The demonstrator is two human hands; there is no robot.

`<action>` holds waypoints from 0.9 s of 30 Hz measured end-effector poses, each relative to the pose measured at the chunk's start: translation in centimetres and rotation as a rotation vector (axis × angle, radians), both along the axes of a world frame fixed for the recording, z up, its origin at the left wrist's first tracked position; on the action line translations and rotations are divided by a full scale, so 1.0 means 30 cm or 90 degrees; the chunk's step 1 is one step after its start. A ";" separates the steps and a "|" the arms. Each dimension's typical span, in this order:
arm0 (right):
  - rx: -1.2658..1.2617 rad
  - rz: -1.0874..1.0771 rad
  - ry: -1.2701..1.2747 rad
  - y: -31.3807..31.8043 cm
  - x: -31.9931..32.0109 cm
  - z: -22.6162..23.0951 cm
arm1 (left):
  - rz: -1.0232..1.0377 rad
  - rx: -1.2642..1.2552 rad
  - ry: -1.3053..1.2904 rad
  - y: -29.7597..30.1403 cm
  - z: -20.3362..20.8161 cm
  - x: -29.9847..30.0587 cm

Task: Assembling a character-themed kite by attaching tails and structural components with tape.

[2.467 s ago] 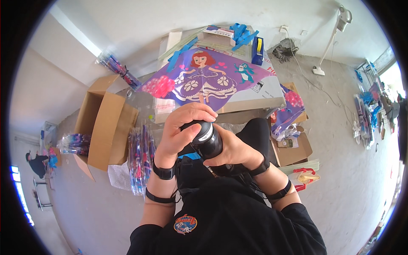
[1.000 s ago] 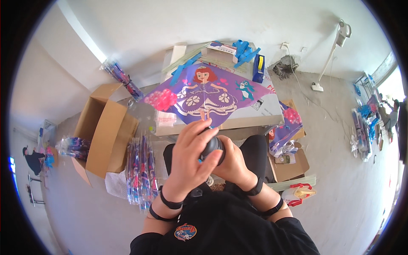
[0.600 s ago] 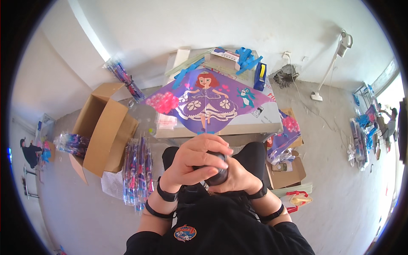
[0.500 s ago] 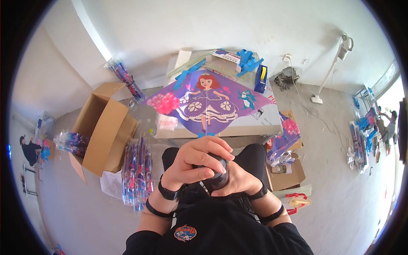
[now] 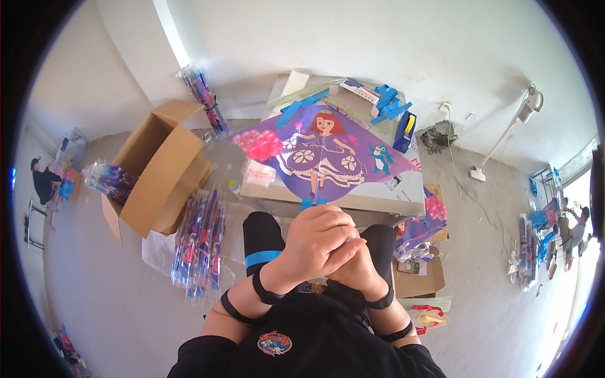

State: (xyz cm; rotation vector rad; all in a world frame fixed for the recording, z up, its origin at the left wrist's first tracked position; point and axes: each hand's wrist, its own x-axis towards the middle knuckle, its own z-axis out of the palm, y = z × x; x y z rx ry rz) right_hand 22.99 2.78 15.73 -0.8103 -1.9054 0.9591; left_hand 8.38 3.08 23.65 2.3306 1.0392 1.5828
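Observation:
My left hand (image 5: 320, 242) is closed over my right hand (image 5: 354, 269) in front of my chest, fingers curled and pressed together. What they hold is hidden behind the fingers. Just beyond them a purple kite (image 5: 334, 148) lies spread on a box-like work surface (image 5: 384, 194), printed with a red-haired figure in a gown, pink balloons and a blue animal. A blue strip (image 5: 307, 202) sits at its near corner, close to my knuckles. Another blue strip (image 5: 263, 257) crosses my left leg.
An open cardboard carton (image 5: 165, 167) stands left, with wrapped kite bundles (image 5: 198, 246) beside it. Blue strips (image 5: 389, 104), a small box (image 5: 354, 96) and a blue tape dispenser (image 5: 405, 132) sit at the back. A stick vacuum (image 5: 510, 135) leans right, its cord on the floor.
The black round thing between my hands has gone out of sight as the left hand closed over the right. My view has shifted, and the blue strip on my leg now shows.

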 end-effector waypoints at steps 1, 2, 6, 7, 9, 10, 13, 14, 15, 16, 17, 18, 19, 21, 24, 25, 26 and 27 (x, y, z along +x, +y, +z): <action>-0.080 0.049 -0.024 -0.004 0.021 -0.005 | -0.024 0.004 -0.011 0.001 0.010 0.001; -0.083 0.049 -0.025 -0.001 0.035 0.003 | -0.024 0.002 -0.012 0.004 0.018 -0.004; -0.091 0.187 0.018 -0.011 0.064 0.116 | -0.213 0.007 -0.023 0.008 0.043 -0.022; -0.135 0.221 0.024 -0.012 0.069 0.134 | -0.256 0.006 -0.041 0.008 0.048 -0.024; -0.147 0.283 0.040 -0.011 0.078 0.141 | -0.340 0.000 -0.071 0.007 0.049 -0.030; -0.147 0.283 0.041 -0.012 0.079 0.144 | -0.340 0.000 -0.070 0.006 0.052 -0.028; -0.282 0.411 0.093 -0.012 0.082 0.151 | -0.453 -0.034 -0.128 0.000 0.059 -0.025; -0.283 0.412 0.092 -0.008 0.079 0.154 | -0.452 -0.035 -0.128 0.008 0.059 -0.030; -0.247 0.362 0.068 -0.006 0.076 0.156 | -0.444 -0.043 -0.139 0.021 0.059 -0.035; -0.212 0.314 0.043 -0.002 0.071 0.159 | -0.436 -0.052 -0.150 0.032 0.058 -0.041; -0.128 0.259 0.060 0.010 0.049 0.139 | -0.376 -0.046 -0.122 0.036 0.051 -0.051; -0.190 0.198 0.080 0.002 0.044 0.105 | -0.377 -0.048 -0.124 0.025 0.061 -0.045; -0.181 0.096 0.034 -0.006 0.041 0.082 | -0.211 -0.092 -0.098 0.003 0.081 -0.032; -0.044 -0.068 -0.021 -0.008 0.010 0.016 | 0.008 -0.166 -0.043 -0.031 0.076 -0.010; 0.101 -0.148 -0.143 0.000 -0.003 -0.035 | 0.119 -0.140 0.044 -0.031 0.002 0.011; 0.073 -0.147 -0.103 -0.003 -0.012 -0.040 | 0.125 -0.106 0.034 -0.029 -0.015 0.014; 0.071 -0.138 -0.106 -0.005 -0.016 -0.035 | 0.134 -0.109 0.031 -0.030 -0.025 0.016; 0.055 -0.110 -0.074 -0.008 -0.016 -0.014 | 0.122 -0.107 0.024 -0.030 -0.030 0.019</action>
